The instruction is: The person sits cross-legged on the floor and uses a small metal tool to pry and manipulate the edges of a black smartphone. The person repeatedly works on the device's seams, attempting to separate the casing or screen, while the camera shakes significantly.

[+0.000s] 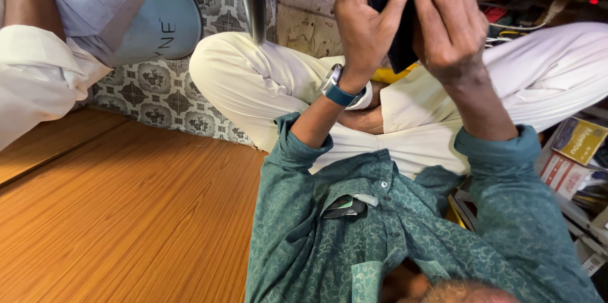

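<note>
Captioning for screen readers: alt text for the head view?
Both hands hold a dark flat object up in front: left hand with a blue-strapped watch, right hand beside it. The person sits cross-legged in cream trousers and a green patterned shirt, beside a wooden board.

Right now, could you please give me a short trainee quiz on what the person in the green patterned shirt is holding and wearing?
1. Multiple choice: which wrist wears the blue-strapped wristwatch? A) left B) right C) neither
2. True or false: only one hand holds the dark flat rectangular object.
3. Fill in: the slim dark item sits in the chest ____ of the green patterned shirt.

Key
1. A.
2. False: the left hand and the right hand both grip it, raised in front of the body.
3. pocket.
</note>
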